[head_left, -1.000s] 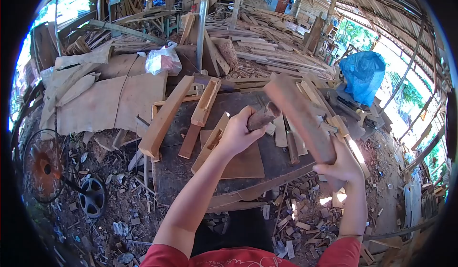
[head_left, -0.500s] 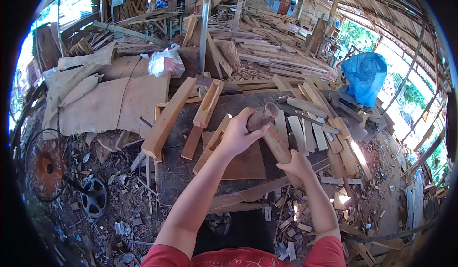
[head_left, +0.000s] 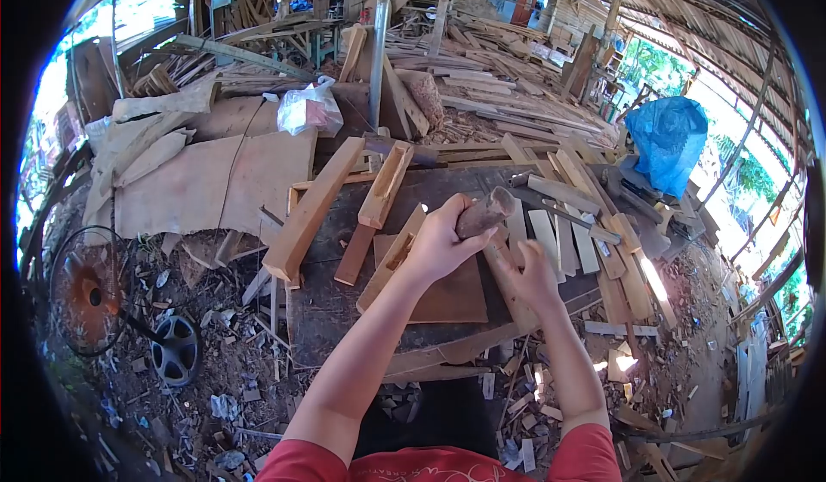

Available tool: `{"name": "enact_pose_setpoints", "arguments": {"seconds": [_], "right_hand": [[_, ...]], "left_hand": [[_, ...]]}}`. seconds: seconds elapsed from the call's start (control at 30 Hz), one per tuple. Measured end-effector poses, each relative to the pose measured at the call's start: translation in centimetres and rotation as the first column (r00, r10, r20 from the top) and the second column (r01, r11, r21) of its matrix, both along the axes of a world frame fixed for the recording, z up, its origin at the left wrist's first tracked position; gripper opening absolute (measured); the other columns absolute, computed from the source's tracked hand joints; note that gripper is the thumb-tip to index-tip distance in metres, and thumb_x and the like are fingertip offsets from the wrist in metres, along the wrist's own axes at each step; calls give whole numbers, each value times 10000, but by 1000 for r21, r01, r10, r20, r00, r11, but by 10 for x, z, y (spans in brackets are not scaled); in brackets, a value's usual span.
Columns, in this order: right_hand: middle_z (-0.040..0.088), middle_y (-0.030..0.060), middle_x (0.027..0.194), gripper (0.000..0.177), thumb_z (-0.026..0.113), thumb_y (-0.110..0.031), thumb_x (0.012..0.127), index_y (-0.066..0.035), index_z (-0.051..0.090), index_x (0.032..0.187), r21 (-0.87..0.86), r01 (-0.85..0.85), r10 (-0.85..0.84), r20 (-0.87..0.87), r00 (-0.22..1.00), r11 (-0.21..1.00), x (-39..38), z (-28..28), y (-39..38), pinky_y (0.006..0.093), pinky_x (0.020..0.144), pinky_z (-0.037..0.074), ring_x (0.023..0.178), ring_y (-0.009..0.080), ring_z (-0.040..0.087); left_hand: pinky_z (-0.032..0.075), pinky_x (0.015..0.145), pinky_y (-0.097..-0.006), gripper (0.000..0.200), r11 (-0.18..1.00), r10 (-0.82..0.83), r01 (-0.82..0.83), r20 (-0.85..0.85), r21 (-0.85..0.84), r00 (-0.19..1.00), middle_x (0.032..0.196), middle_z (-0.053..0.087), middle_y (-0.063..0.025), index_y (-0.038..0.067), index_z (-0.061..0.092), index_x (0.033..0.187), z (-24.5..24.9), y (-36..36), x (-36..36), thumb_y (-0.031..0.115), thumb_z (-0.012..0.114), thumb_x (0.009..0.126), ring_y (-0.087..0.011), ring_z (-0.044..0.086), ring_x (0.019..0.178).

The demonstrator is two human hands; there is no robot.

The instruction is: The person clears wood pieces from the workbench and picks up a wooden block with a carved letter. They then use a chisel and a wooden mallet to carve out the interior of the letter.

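Note:
My left hand [head_left: 443, 239] is wrapped round a thick, round wooden club [head_left: 487, 213], its rough cut end tilted up and to the right. Close beside it, my right hand [head_left: 532, 274] has its fingers curled at a pale wooden strip [head_left: 519, 307] that slants down below the club; part of the grip is hidden. Left of my hands, a slotted wooden block [head_left: 393, 260] rests against a flat brown board [head_left: 452, 297] on the dark worktable [head_left: 323, 327]. Another hollowed wooden piece [head_left: 385, 188] and a long squared beam [head_left: 317, 211] lie farther left.
Several wooden strips [head_left: 564, 245] lie on the table's right side. A blue plastic bag [head_left: 667, 142] hangs at the right, and a clear plastic bag [head_left: 308, 110] sits at the back left. A metal post [head_left: 379, 47] stands behind the table. Scraps litter the ground around a black wheel [head_left: 175, 351].
My right hand has shifted up along the wooden strip, nearer the club, with its fingers now curled differently. My left hand keeps its hold. The whole view has shifted slightly.

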State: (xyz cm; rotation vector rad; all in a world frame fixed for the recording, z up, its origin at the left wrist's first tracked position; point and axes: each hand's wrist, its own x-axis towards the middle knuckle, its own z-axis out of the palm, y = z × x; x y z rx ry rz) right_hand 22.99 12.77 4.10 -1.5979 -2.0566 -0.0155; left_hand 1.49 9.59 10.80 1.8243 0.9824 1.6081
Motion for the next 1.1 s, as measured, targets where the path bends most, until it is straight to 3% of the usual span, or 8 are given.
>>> {"name": "enact_pose_setpoints", "arguments": {"seconds": [0.03, 0.1, 0.2, 0.33, 0.4, 0.47, 0.63, 1.1], "right_hand": [[444, 152, 1245, 632, 692, -388, 725, 12, 480, 1165, 1, -6, 6, 2, 1000, 1000, -4, 7, -1, 379, 844, 452, 1139, 285, 475], [423, 132, 1271, 675, 727, -328, 710, -10, 441, 1233, 108, -469, 405, -693, 597, 877, -23, 47, -15, 341, 904, 405, 1167, 225, 453], [469, 114, 1224, 601, 724, -236, 733, -27, 451, 1227, 490, -612, 681, -724, 112, 621, -61, 83, -28, 312, 896, 402, 1145, 193, 460], [558, 94, 1047, 443, 678, -161, 778, -24, 477, 1149, 566, -649, 830, -523, 194, 509, -88, 100, -7, 302, 820, 445, 1042, 186, 524], [581, 64, 850, 248, 616, -66, 817, -22, 487, 1024, 499, -478, 679, -644, 353, 723, -99, 90, 4, 278, 707, 478, 832, 162, 592], [559, 58, 745, 139, 545, 9, 841, -24, 467, 950, 534, -515, 670, -735, 110, 670, -107, 94, -8, 255, 631, 478, 645, 124, 579], [538, 64, 665, 161, 495, 31, 843, -18, 462, 992, 583, -421, 634, -773, -25, 695, -107, 80, -20, 275, 608, 483, 587, 130, 559], [397, 7, 586, 125, 501, -146, 842, -132, 406, 762, 556, -364, 438, -824, -359, 747, -79, 37, 4, 309, 567, 388, 512, 132, 411]], "left_hand": [[443, 623, -287, 324, 1000, 6, -6, -44, -1, 999, 734, 571, -107, 6, 508, 919, 0, 0, -1, 204, 698, 746, -156, 548, 671], [445, 624, -294, 329, 1000, 7, -6, -42, 18, 999, 740, 572, -113, 6, 505, 925, 0, 0, -1, 198, 699, 741, -178, 558, 673], [436, 624, -290, 301, 999, 14, -13, -21, 45, 1000, 721, 556, -99, 9, 507, 895, -4, 4, 2, 157, 697, 716, -176, 552, 671], [448, 700, -332, 400, 997, -75, 75, 17, 4, 997, 812, 571, -131, -1, 509, 994, -5, 9, 1, 160, 715, 691, -223, 578, 803], [445, 740, -356, 514, 999, -46, 49, -186, 11, 981, 902, 564, -158, -10, 479, 1073, -6, 11, -12, 212, 729, 683, -254, 565, 881], [443, 779, -381, 628, 999, -2, 15, -379, 30, 925, 991, 558, -186, -19, 449, 1152, -17, 6, -36, 264, 743, 674, -285, 551, 959], [441, 860, -353, 1014, 762, 336, -644, -815, -60, 472, 1141, 519, -205, -15, 337, 1298, -87, -30, -56, 620, 686, 589, -299, 511, 1092], [484, 798, -362, 795, 720, 314, -609, -627, -332, 713, 1102, 571, -136, 38, 373, 1266, -86, -33, -55, 456, 668, 658, -279, 589, 970]]}}
